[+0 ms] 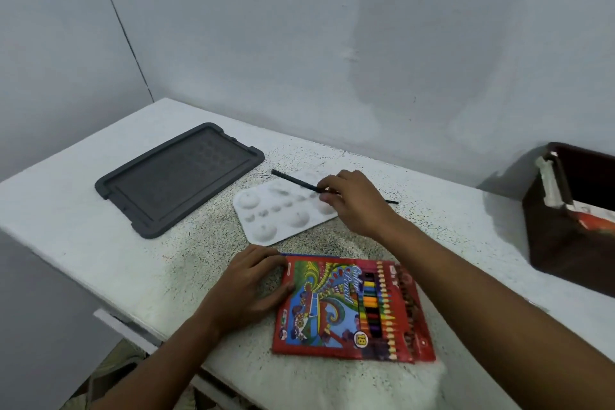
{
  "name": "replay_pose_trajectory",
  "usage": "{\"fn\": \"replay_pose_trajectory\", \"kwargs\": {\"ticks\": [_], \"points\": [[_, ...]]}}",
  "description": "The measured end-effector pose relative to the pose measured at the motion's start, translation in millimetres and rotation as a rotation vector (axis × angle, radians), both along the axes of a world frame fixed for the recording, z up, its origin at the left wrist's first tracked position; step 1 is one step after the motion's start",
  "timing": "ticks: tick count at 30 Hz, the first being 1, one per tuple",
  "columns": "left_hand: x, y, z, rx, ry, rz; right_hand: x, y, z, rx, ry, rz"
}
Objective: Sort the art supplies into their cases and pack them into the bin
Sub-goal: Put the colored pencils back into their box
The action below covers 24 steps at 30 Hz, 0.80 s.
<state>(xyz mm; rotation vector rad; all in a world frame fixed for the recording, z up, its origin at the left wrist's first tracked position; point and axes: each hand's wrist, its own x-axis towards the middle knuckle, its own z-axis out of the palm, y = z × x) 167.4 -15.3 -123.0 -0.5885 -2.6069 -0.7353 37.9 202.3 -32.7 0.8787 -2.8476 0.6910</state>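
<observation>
While the left hand [248,289] presses the glossy pencil box [352,309], the right hand [352,201] pinches a thin black brush [293,179].
White dimpled palette [283,213] at 12 o'clock.

On the table [100,243] the lid [176,180] lies in the left-centre of the frame; the palette [283,210] lies just to its right, a brush [293,180] across its upper edge; the pencil case [352,309] lies below the palette, lower centre; the bin [565,230] stands at the right edge.

head view, steeply down, close
</observation>
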Motion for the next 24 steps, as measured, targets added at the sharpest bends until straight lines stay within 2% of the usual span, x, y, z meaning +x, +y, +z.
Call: {"fn": "replay_pose_trajectory", "kwargs": {"ticks": [3, 9, 12, 16, 24], "points": [[-0.2, -0.5, 0.1, -0.006, -0.017, 0.003, 22.4, 56.2, 6.3, -0.044, -0.084, -0.047], [-1.0, 2.1, 2.4, 0.0, 0.035, -0.004, 69.6, 165.5, -2.4, 0.089, -0.114, -0.199], [0.9, 3.8, 2.5, 0.015, 0.034, -0.004, 96.3, 199.7, -8.5, 0.056, -0.142, -0.269], [0.8, 4.4, 1.0, 0.014, 0.042, 0.006, 118.4, 218.4, -19.2, 0.039, -0.149, -0.305], [1.7, 3.1, -0.6, 0.01, 0.0, 0.008, 126.9, 205.2, -31.8, 0.014, -0.153, -0.292]]}}
